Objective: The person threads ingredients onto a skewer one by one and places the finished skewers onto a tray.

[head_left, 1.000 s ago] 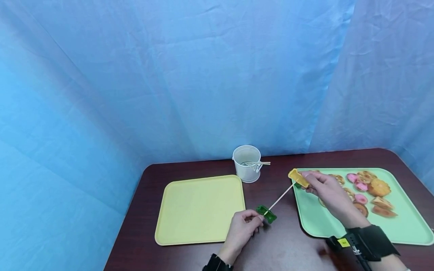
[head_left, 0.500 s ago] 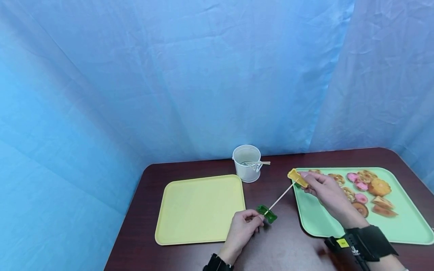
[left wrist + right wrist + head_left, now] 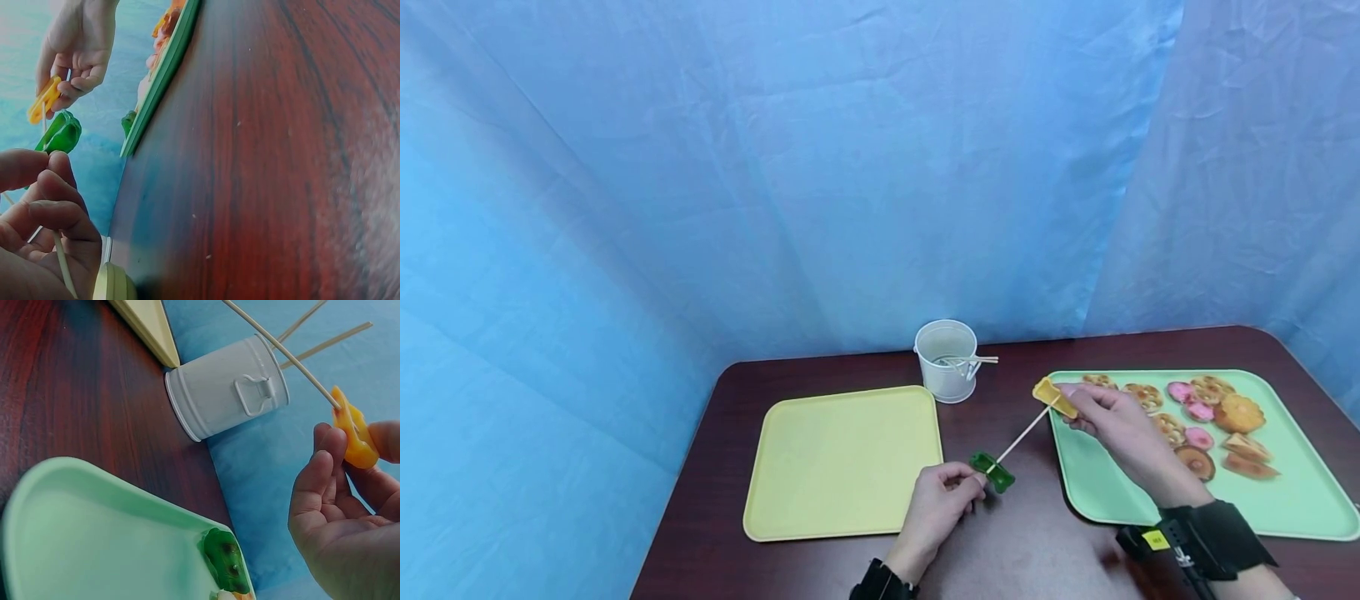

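Slanting skewer, long axis toward right hand

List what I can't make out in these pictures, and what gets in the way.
Right wrist view: one end of the skewer, cut off by the top edge; the other, hidden by the yellow piece.
Right wrist view: lower ends of the loose sticks, hidden by the bucket.
Left wrist view: much of the food, hidden by the green tray.
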A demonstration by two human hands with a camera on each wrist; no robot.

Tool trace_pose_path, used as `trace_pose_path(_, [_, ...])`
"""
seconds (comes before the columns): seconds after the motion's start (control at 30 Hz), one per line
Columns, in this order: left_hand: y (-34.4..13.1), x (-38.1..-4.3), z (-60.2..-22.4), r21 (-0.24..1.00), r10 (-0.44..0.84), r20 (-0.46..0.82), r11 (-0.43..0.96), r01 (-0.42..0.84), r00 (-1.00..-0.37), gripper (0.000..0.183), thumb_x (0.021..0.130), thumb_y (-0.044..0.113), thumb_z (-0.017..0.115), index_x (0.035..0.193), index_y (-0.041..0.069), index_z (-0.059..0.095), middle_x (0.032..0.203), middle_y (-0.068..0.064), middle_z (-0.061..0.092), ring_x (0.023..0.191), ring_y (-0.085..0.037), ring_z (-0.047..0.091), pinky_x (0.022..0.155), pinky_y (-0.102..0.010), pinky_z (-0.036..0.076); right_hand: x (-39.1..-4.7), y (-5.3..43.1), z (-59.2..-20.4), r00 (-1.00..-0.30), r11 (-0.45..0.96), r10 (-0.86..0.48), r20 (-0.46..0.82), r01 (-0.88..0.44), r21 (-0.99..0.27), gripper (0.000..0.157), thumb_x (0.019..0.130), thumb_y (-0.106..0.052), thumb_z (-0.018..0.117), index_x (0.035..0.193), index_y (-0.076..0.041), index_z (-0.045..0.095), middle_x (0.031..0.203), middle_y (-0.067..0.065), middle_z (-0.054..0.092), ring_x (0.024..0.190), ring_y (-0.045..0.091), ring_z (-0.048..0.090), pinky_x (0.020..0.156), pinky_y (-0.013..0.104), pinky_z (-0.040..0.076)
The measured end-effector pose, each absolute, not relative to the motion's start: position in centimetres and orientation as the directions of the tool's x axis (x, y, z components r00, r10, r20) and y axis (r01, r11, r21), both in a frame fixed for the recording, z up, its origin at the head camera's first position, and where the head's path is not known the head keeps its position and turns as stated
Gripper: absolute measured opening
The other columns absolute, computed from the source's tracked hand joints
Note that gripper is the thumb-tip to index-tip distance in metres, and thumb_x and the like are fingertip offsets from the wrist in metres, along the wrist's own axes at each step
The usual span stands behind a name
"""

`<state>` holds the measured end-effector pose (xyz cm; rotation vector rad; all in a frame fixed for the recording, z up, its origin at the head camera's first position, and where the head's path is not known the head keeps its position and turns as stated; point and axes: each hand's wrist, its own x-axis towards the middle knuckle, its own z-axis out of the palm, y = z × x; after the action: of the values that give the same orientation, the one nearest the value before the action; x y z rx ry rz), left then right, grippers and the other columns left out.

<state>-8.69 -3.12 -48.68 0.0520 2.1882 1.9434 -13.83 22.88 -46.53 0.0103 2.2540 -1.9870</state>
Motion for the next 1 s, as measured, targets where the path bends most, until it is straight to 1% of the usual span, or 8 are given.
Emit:
trace_pose_path(0.17, [-2.8,-9.0,-49.7,0.988,0.171,-0.142,0.086,-0.129,-0.975,0.019,0.083,0.010,0.066,0.082,-0.008,0.070,0.064,-0.010,0.063,0.051,-0.008,0.046,0.044,-0.016,0.033,-13.6,22.6,-46.7,-0.990,0.112,-0.101,-0.097,0.085,-0.990,0.060,0.099,-0.041,0.049,0.132,0.009,0.054,0.114,-0.006,0.060,0.086,0.009,0.058,0.078,0.027,0.052])
trace_pose_path(0.3, [-2.6,-9.3,-50.7,0.988,0.178,-0.153,0.058,-0.145,-0.972,0.020,0.083,0.015,0.068,0.081,-0.005,0.071,0.066,-0.013,0.063,0.050,-0.007,0.045,0.042,-0.016,0.032,-13.4,22.2,-46.9,-0.994,0.126,-0.088,-0.067,0.055,-0.991,0.057,0.099,-0.039,0.048,0.131,0.008,0.054,0.110,-0.010,0.062,0.085,0.008,0.060,0.078,0.026,0.052])
trace_pose_path(0.37, [-2.5,-9.2,-50.5,0.988,0.174,-0.152,0.051,-0.145,-0.973,0.020,0.083,0.015,0.068,0.081,-0.005,0.071,0.067,-0.015,0.063,0.050,-0.008,0.045,0.042,-0.016,0.031,-13.3,22.0,-47.0,-0.997,0.178,-0.061,-0.041,0.030,-0.984,0.058,0.099,-0.040,0.048,0.130,0.009,0.056,0.108,-0.011,0.063,0.083,0.008,0.060,0.077,0.027,0.052])
trace_pose_path(0.6, [-2.2,-9.1,-50.5,0.989,0.147,-0.148,0.041,-0.143,-0.978,0.018,0.083,0.012,0.068,0.082,-0.006,0.070,0.068,-0.012,0.064,0.050,-0.007,0.044,0.043,-0.016,0.031,-12.8,21.1,-47.4,-0.997,0.384,0.064,0.036,-0.009,-0.923,0.054,0.098,-0.044,0.049,0.118,0.003,0.067,0.098,0.000,0.069,0.079,0.011,0.062,0.074,0.029,0.052])
trace_pose_path(0.7, [-2.0,-9.1,-50.4,0.989,0.133,-0.146,0.053,-0.140,-0.980,0.018,0.084,0.010,0.066,0.084,-0.007,0.070,0.067,-0.009,0.064,0.050,-0.006,0.044,0.043,-0.016,0.031,-12.6,20.4,-47.5,-0.997,0.379,0.070,0.024,0.005,-0.926,0.054,0.097,-0.045,0.051,0.121,0.001,0.067,0.096,0.007,0.070,0.080,0.017,0.064,0.074,0.030,0.053])
trace_pose_path(0.8, [-1.8,-9.0,-49.9,0.988,0.123,-0.149,0.064,-0.142,-0.981,0.018,0.085,0.007,0.065,0.086,-0.010,0.069,0.066,-0.006,0.063,0.050,-0.006,0.044,0.042,-0.016,0.031,-12.3,19.8,-47.6,-0.998,0.342,0.055,-0.003,0.022,-0.939,0.056,0.096,-0.046,0.051,0.124,0.000,0.065,0.101,0.009,0.069,0.084,0.022,0.065,0.075,0.032,0.054])
trace_pose_path(0.93, [-1.7,-8.8,-48.7,0.988,0.113,-0.150,0.065,-0.143,-0.982,0.018,0.085,0.006,0.064,0.086,-0.012,0.068,0.066,-0.004,0.062,0.050,-0.005,0.044,0.042,-0.015,0.030,-12.1,19.2,-47.8,-0.999,0.318,0.038,-0.034,0.044,-0.947,0.058,0.095,-0.048,0.051,0.126,-0.001,0.064,0.108,0.008,0.067,0.087,0.021,0.064,0.078,0.036,0.054])
trace_pose_path(1.0, [-1.6,-8.7,-48.3,0.988,0.108,-0.144,0.062,-0.138,-0.984,0.019,0.085,0.007,0.064,0.085,-0.012,0.068,0.066,-0.004,0.063,0.050,-0.005,0.044,0.042,-0.015,0.030,-12.0,18.9,-47.9,-0.998,0.317,0.032,-0.047,0.055,-0.947,0.058,0.095,-0.049,0.051,0.126,-0.002,0.064,0.106,0.012,0.067,0.087,0.022,0.064,0.078,0.037,0.053])
